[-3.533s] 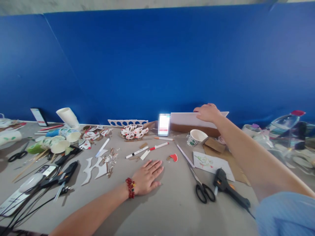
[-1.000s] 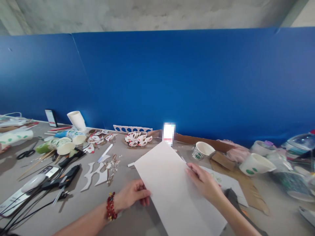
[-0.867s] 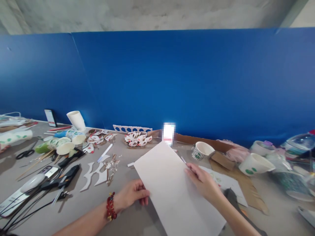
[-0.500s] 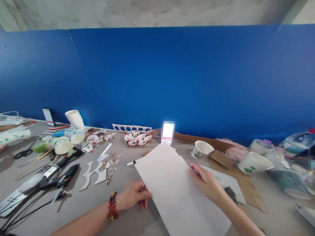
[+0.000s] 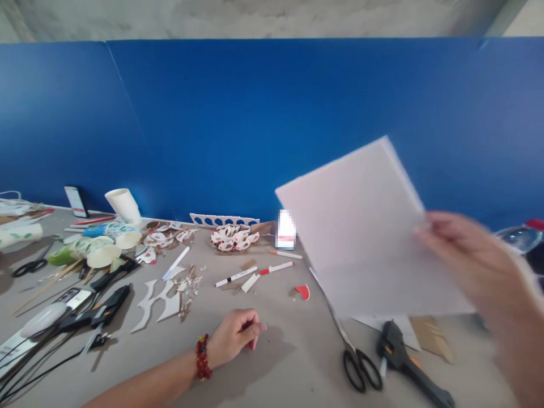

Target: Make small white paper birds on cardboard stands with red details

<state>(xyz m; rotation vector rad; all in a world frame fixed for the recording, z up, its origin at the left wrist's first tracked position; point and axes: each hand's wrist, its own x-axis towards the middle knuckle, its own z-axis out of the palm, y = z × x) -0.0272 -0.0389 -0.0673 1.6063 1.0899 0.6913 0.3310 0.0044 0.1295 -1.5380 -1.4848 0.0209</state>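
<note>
A: What's the biggest thing there?
B: A blue panel [image 5: 238, 113], standing along the far side of the worktop [image 5: 283, 368].
A: And after those two?
B: The white board [image 5: 361, 226]. It's tilted, held up over the right part of the worktop, with the blue panel behind its top.
A: Who's got it?
B: The right hand [image 5: 471, 249], clamped on its right edge, though it's blurred. The left hand [image 5: 233, 338] is apart from the board, near the middle, its fingers curled in together and the thumb against them.
A: Anything below the board?
B: A glue gun [image 5: 394, 343] lies at the near right, with the scissors [image 5: 351, 344] just left of it, handles towards the near side.
A: What about the left?
B: A tilted paper cup [image 5: 123, 205] at the far left, and white cut-outs [image 5: 170, 306] lying nearer.
A: Smaller things?
B: A black-and-white marker [image 5: 236, 276] and a red-and-white marker [image 5: 276, 268] lie beyond the left hand. The smallest I'll name is a red scrap [image 5: 303, 292], right of them and slightly nearer.
</note>
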